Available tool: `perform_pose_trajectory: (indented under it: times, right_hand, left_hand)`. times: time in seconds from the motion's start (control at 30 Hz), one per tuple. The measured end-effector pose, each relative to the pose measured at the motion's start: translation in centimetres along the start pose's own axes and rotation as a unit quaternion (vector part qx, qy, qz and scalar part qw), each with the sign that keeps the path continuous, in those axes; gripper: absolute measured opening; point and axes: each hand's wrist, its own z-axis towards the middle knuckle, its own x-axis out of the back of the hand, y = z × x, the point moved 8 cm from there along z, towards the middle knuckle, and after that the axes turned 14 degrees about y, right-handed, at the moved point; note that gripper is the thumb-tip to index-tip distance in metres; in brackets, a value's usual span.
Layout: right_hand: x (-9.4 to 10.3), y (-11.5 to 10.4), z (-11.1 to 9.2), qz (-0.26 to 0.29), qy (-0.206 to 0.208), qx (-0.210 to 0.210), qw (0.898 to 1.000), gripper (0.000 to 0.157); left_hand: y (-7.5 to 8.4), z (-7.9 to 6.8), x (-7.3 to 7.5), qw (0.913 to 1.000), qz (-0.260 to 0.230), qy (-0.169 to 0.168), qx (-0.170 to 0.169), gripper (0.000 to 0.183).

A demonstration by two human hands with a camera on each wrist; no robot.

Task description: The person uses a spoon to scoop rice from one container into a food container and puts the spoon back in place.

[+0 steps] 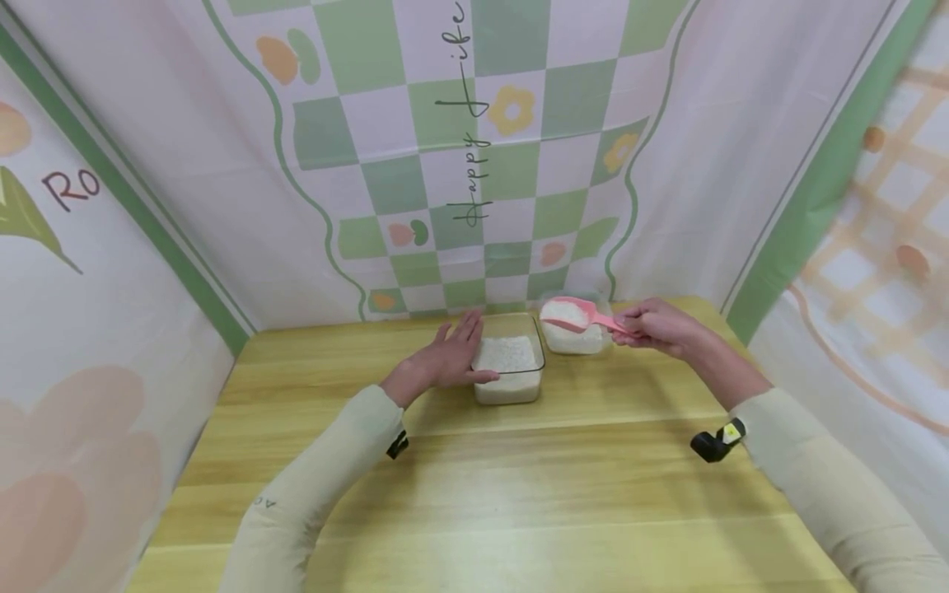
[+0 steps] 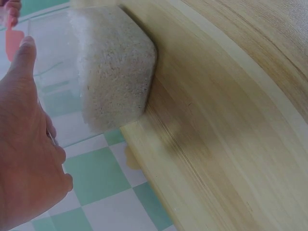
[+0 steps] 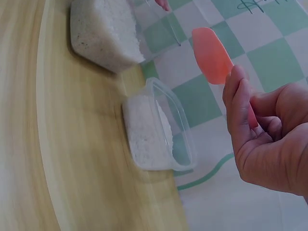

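One loaded scoop over the right-hand tub

The pink scoop [image 1: 591, 315] hangs above the right tub [image 1: 574, 344], apart from its rim, with white grains [image 1: 563, 313] in its bowl. The right grip [image 1: 660, 324] grasps the handle. Just left stands the glass container [image 1: 507, 391], part-filled with grains; the left grip [image 1: 452, 358] is unclenched, fingers extended at its left side, thumb reaching across the near side. Both vessels sit toward the far edge of the surface [image 1: 474, 494], before a checked cloth [image 1: 511, 165]. To handle this load well, I would keep the bowl level — any roll of the wrist could shed grains — and steady the glass lightly, fingers clear of its opening.
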Motion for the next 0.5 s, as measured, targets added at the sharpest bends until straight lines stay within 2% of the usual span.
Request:
perform_pose_trajectory:
  times: [0.5]
  right_hand:
    - [2.2,0.9,2.0,-0.048,0.024,-0.006,0.999,0.044]
  left_hand:
    - [0.0,0.0,-0.1,1.0,0.007,0.001,0.0,0.107]
